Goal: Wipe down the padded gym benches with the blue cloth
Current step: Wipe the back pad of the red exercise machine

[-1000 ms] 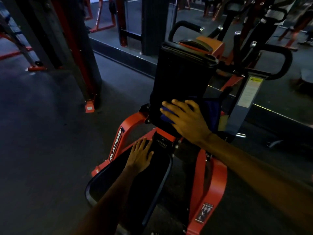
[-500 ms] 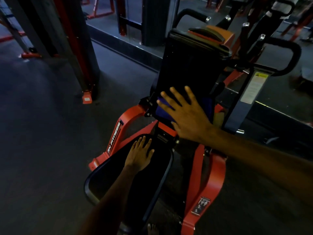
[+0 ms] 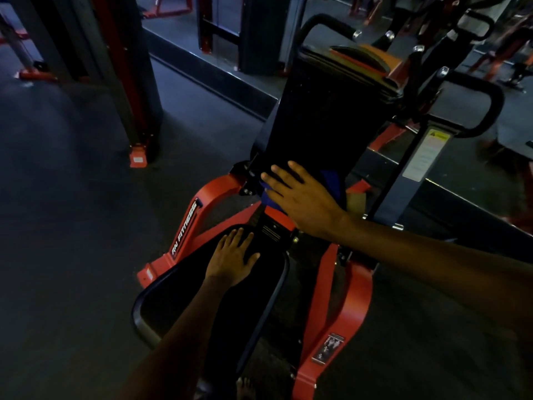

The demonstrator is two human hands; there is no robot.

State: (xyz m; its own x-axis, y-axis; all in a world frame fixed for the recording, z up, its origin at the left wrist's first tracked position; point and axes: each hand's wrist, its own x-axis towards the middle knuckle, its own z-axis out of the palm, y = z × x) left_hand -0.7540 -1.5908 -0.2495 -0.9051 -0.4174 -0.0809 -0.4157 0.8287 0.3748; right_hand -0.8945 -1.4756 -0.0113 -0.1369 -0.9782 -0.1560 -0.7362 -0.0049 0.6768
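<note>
A gym machine with a red frame (image 3: 356, 298) has a black padded backrest (image 3: 326, 111) standing upright and a black padded seat (image 3: 178, 295) below it. My right hand (image 3: 302, 197) lies flat, fingers straight, on the lower part of the backrest and presses the blue cloth (image 3: 331, 181) against the pad. Most of the cloth is hidden under the palm; blue edges show left and right of it. My left hand (image 3: 235, 256) rests flat with spread fingers on the back of the seat.
Black curved handles (image 3: 490, 111) and a post with a warning label (image 3: 427, 154) stand right of the backrest. A dark upright column with a red foot (image 3: 138, 157) rises at the left. A mirror wall (image 3: 225, 39) runs behind. Dark rubber floor (image 3: 72, 226) lies to the left.
My right hand with the cloth has slid slightly down and right on the lower backrest. My left hand stays on the seat. The camera has shifted a little.
</note>
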